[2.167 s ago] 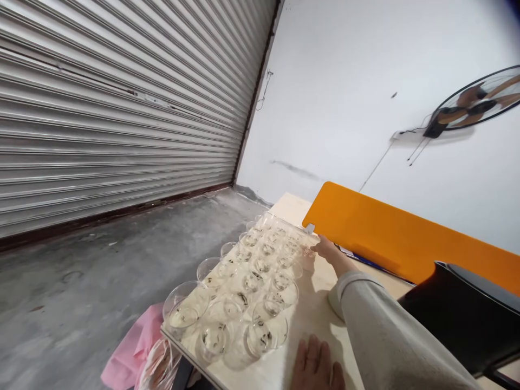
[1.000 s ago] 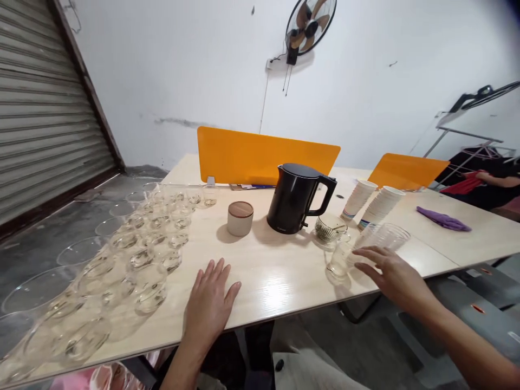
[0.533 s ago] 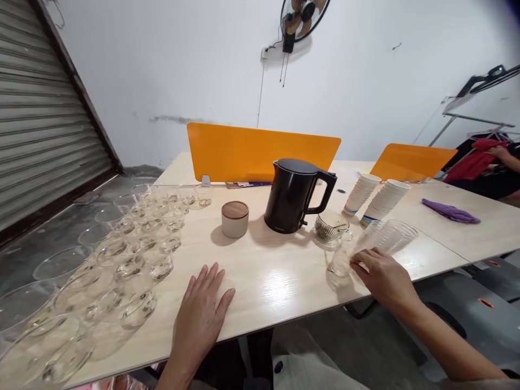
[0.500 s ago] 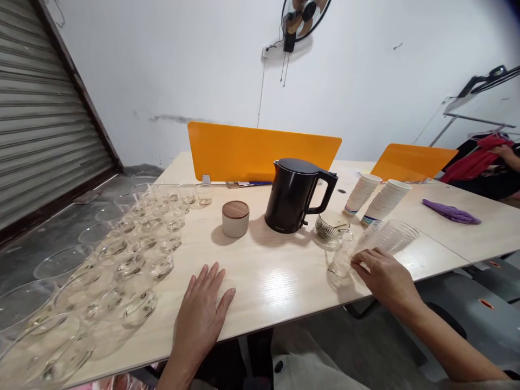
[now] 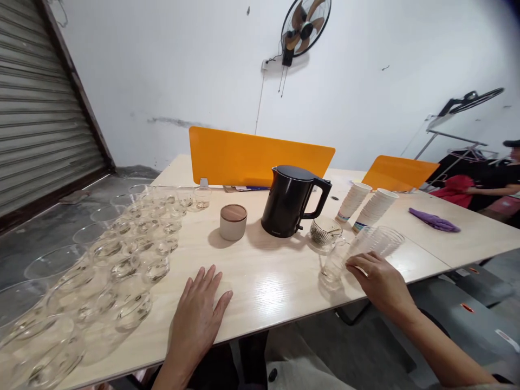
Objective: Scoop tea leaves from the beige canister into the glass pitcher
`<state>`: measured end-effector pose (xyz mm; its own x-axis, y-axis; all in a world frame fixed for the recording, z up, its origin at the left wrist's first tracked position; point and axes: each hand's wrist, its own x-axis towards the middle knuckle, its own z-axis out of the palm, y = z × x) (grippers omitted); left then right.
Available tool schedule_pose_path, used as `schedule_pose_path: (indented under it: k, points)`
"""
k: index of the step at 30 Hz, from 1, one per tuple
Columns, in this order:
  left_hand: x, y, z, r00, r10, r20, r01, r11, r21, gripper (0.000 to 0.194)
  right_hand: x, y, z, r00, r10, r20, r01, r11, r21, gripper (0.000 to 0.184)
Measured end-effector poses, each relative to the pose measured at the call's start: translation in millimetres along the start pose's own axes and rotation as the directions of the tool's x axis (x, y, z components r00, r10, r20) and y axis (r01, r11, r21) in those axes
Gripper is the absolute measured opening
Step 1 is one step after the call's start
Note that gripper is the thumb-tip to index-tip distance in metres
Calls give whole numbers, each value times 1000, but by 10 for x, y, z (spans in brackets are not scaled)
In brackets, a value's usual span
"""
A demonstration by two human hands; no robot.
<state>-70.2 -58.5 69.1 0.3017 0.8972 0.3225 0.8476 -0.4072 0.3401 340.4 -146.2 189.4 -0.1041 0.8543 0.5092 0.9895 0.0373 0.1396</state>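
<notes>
Resting flat and spread on the table (image 5: 252,271), the left hand (image 5: 197,314) is lying to the near left of the black kettle (image 5: 286,200). The right hand (image 5: 379,279) is holding its fingers together by a clear cup (image 5: 333,266), near right of the kettle; cannot tell whether it is pinching.

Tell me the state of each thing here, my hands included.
Left hand: flat on table
Right hand: curled at clear cup, grip unclear
Kettle: upright, lid shut
Canister: lidded
Ribbed cup: uncovered, dark bits inside
Paper cups: nested, two stacks
Clear cups at left: uncovered, set out
Clear stack: nested
Purple cloth: bunched
Fan: blades look still
Shutter: down
</notes>
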Motion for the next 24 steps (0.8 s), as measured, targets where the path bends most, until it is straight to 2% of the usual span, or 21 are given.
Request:
schedule_pose_path:
  k: [5, 9, 11, 14, 17, 21, 24]
  points:
    - [-1, -46, 64, 1000, 14, -22, -15, 1000, -20, 52, 25, -33, -296, 991, -23, -133, 23, 1000, 2, 27]
    - [0, -33, 45, 1000, 8, -24, -9, 999, -34, 52, 82, -147, -586, 953, -9, -304, 17, 1000, 22, 17]
    - [-1, -1, 6, 1000, -2, -30, 1, 999, -45, 51, 158, -280, -615, 932, -16, -363, 48, 996, 81, 12]
    - [10, 51, -64, 999, -29, -29, 27, 997, -66, 48, 362, -577, -439, 927, -70, -368, 162, 961, 226, 9]
    - [33, 76, -119, 999, -37, -17, 36, 996, -79, 48, 635, -944, -96, 937, -154, -315, 267, 894, 359, 11]
    - [49, 90, -163, 999, -53, 4, 53, 995, -80, 49, 960, -1379, 315, 948, -259, -187, 319, 808, 496, 19]
    - [52, 106, -192, 998, -60, 15, 61, 994, -87, 49, 1099, -1611, 486, 937, -323, -129, 338, 753, 565, 22]
